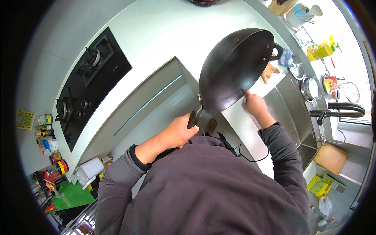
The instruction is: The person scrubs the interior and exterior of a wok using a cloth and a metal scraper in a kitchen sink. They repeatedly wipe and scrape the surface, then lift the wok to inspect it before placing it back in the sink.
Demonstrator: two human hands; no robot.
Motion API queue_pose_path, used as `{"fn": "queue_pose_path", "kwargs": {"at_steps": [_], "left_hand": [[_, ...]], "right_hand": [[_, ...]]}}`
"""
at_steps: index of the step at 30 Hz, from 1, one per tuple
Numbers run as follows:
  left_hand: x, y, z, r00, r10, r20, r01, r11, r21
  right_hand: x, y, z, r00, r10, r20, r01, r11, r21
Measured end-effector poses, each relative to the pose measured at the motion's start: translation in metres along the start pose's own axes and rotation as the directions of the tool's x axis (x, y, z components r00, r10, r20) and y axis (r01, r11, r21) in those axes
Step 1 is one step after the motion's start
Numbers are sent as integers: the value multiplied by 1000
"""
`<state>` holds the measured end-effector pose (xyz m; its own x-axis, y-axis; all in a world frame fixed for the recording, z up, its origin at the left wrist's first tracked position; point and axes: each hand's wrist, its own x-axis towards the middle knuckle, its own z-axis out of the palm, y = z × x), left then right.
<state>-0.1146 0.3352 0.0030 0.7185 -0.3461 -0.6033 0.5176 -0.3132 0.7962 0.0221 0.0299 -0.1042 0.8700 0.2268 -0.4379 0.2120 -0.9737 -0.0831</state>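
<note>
A large dark wok is tilted on its side before me, its inner face turned towards the sink side. My left hand is closed around its long black handle, near my waist. At the wok's lower right rim is my right hand, its fingers curled against the edge; whether it grips the rim or a small thing there cannot be told. The short loop handle at the far end of the wok is untouched.
A black gas hob lies on the left counter. On the right are a steel sink and a dark tap. A brown cloth, bowls and a yellow bottle stand beyond the wok. A wooden board lies beyond the sink.
</note>
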Motion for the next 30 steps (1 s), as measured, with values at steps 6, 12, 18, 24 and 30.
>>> {"fn": "queue_pose_path", "kwargs": {"at_steps": [6, 12, 18, 24, 30], "left_hand": [[3, -3, 1, 1000, -6, -5, 6, 1000, -13], [2, -5, 1, 1000, 10, -9, -10, 1000, 0], [2, -6, 2, 1000, 19, -7, -20, 1000, -19], [4, -6, 2, 1000, 27, -15, -28, 1000, -15], [2, -3, 2, 1000, -4, -9, 4, 1000, 5]], "right_hand": [[3, -1, -5, 999, -37, -39, 37, 999, 7], [3, -5, -5, 966, 103, -236, -85, 993, 85], [-4, -11, 8, 996, -25, -89, 29, 998, 52], [-18, -24, 16, 996, -89, 14, 89, 996, 24], [-23, -32, 20, 998, -43, -54, 47, 996, 72]]}}
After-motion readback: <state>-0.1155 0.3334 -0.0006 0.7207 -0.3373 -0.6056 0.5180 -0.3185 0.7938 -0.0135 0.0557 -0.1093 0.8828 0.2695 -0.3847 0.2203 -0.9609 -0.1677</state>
